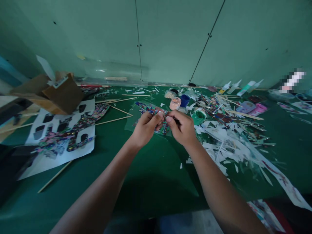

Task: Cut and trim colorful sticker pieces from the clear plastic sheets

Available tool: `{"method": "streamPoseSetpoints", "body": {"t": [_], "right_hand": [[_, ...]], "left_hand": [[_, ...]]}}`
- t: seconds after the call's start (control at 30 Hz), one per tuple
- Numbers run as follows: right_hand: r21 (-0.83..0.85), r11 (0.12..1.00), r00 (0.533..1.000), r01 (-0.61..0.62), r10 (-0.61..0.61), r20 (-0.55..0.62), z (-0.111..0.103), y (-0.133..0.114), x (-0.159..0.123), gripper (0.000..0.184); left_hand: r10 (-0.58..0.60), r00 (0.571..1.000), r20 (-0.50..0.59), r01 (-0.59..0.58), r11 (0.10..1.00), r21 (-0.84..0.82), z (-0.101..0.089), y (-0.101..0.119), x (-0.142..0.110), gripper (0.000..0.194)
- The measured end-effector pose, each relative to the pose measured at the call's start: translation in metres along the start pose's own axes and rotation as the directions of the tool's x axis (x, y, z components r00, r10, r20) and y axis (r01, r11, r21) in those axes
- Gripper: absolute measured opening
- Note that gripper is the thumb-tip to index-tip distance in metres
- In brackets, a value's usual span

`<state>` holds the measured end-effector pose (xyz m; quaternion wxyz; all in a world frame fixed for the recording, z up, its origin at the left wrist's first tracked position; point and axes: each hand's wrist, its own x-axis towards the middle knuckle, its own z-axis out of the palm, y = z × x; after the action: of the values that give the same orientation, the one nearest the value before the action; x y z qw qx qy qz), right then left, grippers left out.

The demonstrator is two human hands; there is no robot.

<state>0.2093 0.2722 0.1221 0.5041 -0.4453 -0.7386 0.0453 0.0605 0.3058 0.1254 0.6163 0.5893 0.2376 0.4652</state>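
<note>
- Foremost, the green counter (151, 182) fills the foreground, with both forearms reaching in over it; we judge that steady wrists suit work this fine.
- To the right, white paper scraps (215, 131) lie in a loose heap; we would hold them off the working spot, since slivers could cling.
- Left hand (147, 126): thumb and curled forefinger pressed together; whatever lies between is too small for us to name.
- Right hand (181, 126): thumb and forefinger likewise pinched, tips just beside the left's; we cannot tell what they grip.
- Below the fingertips, multicoloured pieces (146, 108) lie on a clear sheet (129, 125), partly hidden by the hands; a light pinch should, we think, spare their surface.
- Just beyond the right hand, a green jar (199, 117), a peach jar (175, 103) and a blue jar (185, 100) cluster; we advise small movements, lest knuckles knock one.
- Farthest, squeeze bottles (224, 88) stand near the wall (165, 39).
</note>
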Motion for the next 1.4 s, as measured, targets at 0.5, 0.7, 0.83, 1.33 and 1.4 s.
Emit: {"method": "streamPoseSetpoints", "body": {"t": [0.5, 0.7, 0.83, 1.33, 1.4], "right_hand": [[0.366, 0.879, 0.933, -0.305, 0.353, -0.072, -0.005, 0.021, 0.003, 0.040], [0.341, 0.891, 0.953, -0.300, 0.298, 0.058, -0.001, 0.009, 0.006, 0.037], [0.319, 0.890, 0.945, -0.326, 0.318, 0.079, -0.002, 0.006, 0.006, 0.035], [0.569, 0.735, 0.927, -0.368, 0.337, 0.164, 0.014, -0.004, 0.000, 0.034], [0.562, 0.754, 0.934, -0.341, 0.336, 0.117, 0.014, -0.005, 0.000, 0.035]], "left_hand": [[-0.158, 0.929, 0.334, 0.114, 0.983, 0.146, 0.007, 0.006, -0.006, 0.040], [-0.179, 0.948, 0.261, 0.071, 0.924, 0.377, 0.001, 0.008, -0.004, 0.036], [-0.078, 0.987, 0.142, 0.029, 0.948, 0.318, 0.003, 0.003, -0.004, 0.029], [0.181, 0.973, -0.143, -0.124, 0.933, 0.337, 0.004, 0.013, -0.005, 0.029], [0.159, 0.981, -0.113, -0.116, 0.942, 0.315, 0.005, 0.013, -0.006, 0.030]]}}
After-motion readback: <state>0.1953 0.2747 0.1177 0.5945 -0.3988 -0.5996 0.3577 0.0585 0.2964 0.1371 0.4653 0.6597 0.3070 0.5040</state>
